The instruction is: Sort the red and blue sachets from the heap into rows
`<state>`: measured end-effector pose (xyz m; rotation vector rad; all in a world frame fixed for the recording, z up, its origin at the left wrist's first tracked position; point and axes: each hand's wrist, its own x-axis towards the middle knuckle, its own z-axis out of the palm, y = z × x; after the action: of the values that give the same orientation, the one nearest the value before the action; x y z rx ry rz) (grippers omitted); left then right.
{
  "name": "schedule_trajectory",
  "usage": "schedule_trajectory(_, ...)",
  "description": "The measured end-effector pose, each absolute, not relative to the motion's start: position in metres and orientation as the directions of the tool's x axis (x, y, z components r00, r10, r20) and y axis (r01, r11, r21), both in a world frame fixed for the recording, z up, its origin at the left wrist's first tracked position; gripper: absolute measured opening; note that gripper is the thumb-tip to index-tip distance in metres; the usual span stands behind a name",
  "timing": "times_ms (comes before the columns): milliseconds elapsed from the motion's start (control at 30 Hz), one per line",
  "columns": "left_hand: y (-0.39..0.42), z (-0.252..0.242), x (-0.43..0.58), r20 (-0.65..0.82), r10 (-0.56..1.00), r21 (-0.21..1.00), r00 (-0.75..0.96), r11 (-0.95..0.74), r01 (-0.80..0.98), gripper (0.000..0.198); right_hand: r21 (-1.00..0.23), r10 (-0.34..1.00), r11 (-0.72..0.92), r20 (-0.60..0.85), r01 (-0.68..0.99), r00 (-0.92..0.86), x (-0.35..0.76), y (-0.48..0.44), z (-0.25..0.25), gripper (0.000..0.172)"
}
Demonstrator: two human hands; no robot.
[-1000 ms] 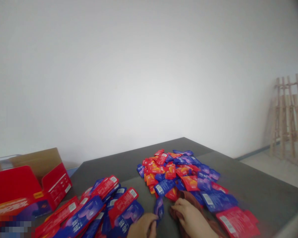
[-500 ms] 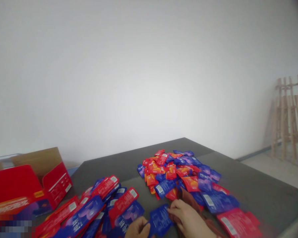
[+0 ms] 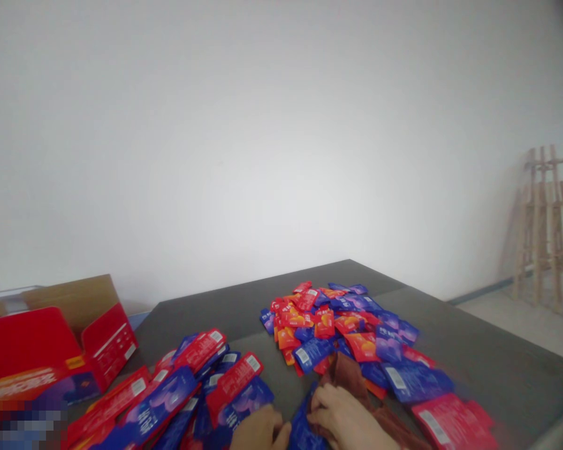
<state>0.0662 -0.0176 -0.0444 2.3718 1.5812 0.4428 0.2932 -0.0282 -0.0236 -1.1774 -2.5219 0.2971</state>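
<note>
At the lower edge, a blue packet is bent between my two hands. My left hand is closed at the packet's left edge, its fingertips partly hidden. Bunched in my right hand is a brown cloth, pressed against the packet's right side with the fingers curled. The cloth trails to the right under my wrist. Just beyond my hands lies a heap of red and blue packets. Left of my left hand is an overlapping pile of flat, barcoded red and blue packets.
A red printed carton with raised flaps stands at the left, a brown cardboard box behind it. Packets lie on a dark grey table against a pale wall. A wooden rack leans on the wall at the right.
The blue packet, flat and facing up before, is now bent and more covered by my right hand and the cloth. Both hands have shifted slightly; the piles look the same.
</note>
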Motion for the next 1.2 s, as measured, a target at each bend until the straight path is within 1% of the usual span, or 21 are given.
schedule_trajectory(33, -0.015, -0.038, 0.070, 0.183, 0.919, 0.359, 0.351, -0.394, 0.846, 0.019, -0.327, 0.756, 0.653, 0.217, 0.683, -0.618, 0.294, -0.029, -0.022, 0.013)
schedule_trajectory(67, -0.011, -0.031, 0.076, 0.244, 0.897, 0.361, 0.368, -0.437, 0.824, 0.026, -0.325, 0.737, 0.673, 0.217, 0.664, -0.640, 0.295, -0.030, -0.021, 0.014)
schedule_trajectory(100, -0.005, -0.025, 0.083, 0.275, 0.862, 0.379, 0.427, -0.505, 0.776, 0.037, -0.321, 0.718, 0.692, 0.219, 0.646, -0.660, 0.297, -0.031, -0.021, 0.014)
schedule_trajectory(133, 0.002, -0.020, 0.091, 0.275, 0.807, 0.384, 0.522, -0.590, 0.710, 0.043, -0.317, 0.700, 0.711, 0.223, 0.628, -0.679, 0.298, -0.031, -0.021, 0.014)
schedule_trajectory(200, 0.019, -0.014, 0.106, 0.221, 0.661, 0.372, 0.717, -0.737, 0.565, 0.049, -0.307, 0.664, 0.744, 0.237, 0.593, -0.710, 0.300, -0.030, -0.023, 0.013)
schedule_trajectory(267, 0.035, -0.013, 0.116, 0.171, 0.544, 0.364, 0.821, -0.809, 0.461, 0.054, -0.312, 0.629, 0.772, 0.246, 0.554, -0.738, 0.303, -0.028, -0.028, 0.011)
schedule_trajectory(300, 0.041, -0.014, 0.119, 0.156, 0.512, 0.359, 0.845, -0.826, 0.434, 0.059, -0.319, 0.616, 0.781, 0.247, 0.537, -0.748, 0.305, -0.027, -0.030, 0.010)
schedule_trajectory(367, 0.047, -0.018, 0.118, 0.140, 0.496, 0.337, 0.857, -0.838, 0.429, 0.069, -0.331, 0.615, 0.780, 0.247, 0.531, -0.749, 0.308, -0.025, -0.034, 0.008)
schedule_trajectory(433, 0.046, -0.023, 0.113, 0.128, 0.501, 0.318, 0.856, -0.838, 0.443, 0.078, -0.336, 0.656, 0.747, 0.239, 0.573, -0.715, 0.310, -0.025, -0.037, 0.009)
schedule_trajectory(500, 0.039, -0.025, 0.105, 0.132, 0.505, 0.308, 0.853, -0.839, 0.449, 0.083, -0.351, 0.732, 0.676, 0.219, 0.647, -0.646, 0.311, -0.026, -0.037, 0.015)
schedule_trajectory(567, 0.028, -0.025, 0.097, 0.159, 0.516, 0.306, 0.842, -0.836, 0.455, 0.081, -0.377, 0.805, 0.590, 0.206, 0.714, -0.557, 0.310, -0.026, -0.035, 0.020)
schedule_trajectory(667, 0.008, -0.022, 0.087, 0.191, 0.593, 0.275, 0.782, -0.797, 0.538, 0.066, -0.398, 0.854, 0.520, 0.220, 0.756, -0.471, 0.307, -0.025, -0.031, 0.024)
schedule_trajectory(733, -0.003, -0.021, 0.080, 0.198, 0.672, 0.216, 0.714, -0.740, 0.637, 0.053, -0.400, 0.859, 0.512, 0.225, 0.761, -0.460, 0.305, -0.023, -0.029, 0.025)
schedule_trajectory(800, -0.009, -0.025, 0.074, 0.191, 0.716, 0.130, 0.671, -0.696, 0.706, 0.040, -0.400, 0.860, 0.509, 0.208, 0.762, -0.466, 0.304, -0.021, -0.028, 0.024)
schedule_trajectory(867, -0.011, -0.032, 0.069, 0.179, 0.685, 0.045, 0.706, -0.723, 0.689, 0.037, -0.393, 0.849, 0.526, 0.193, 0.754, -0.492, 0.304, -0.019, -0.027, 0.021)
schedule_trajectory(967, -0.010, -0.046, 0.067, 0.229, 0.532, -0.068, 0.815, -0.826, 0.559, 0.037, -0.360, 0.819, 0.571, 0.191, 0.738, -0.541, 0.301, -0.018, -0.027, 0.020)
schedule_trajectory(1067, -0.009, -0.053, 0.070, 0.288, 0.420, -0.118, 0.860, -0.876, 0.468, 0.034, -0.330, 0.819, 0.573, 0.193, 0.750, -0.540, 0.300, -0.018, -0.023, 0.020)
schedule_trajectory(1133, -0.011, -0.051, 0.069, 0.264, 0.420, -0.137, 0.868, -0.874, 0.465, 0.036, -0.330, 0.825, 0.565, 0.211, 0.756, -0.524, 0.302, -0.019, -0.020, 0.021)
schedule_trajectory(1200, -0.013, -0.047, 0.066, 0.221, 0.472, -0.175, 0.853, -0.842, 0.511, 0.040, -0.335, 0.811, 0.585, 0.245, 0.738, -0.532, 0.307, -0.020, -0.018, 0.021)
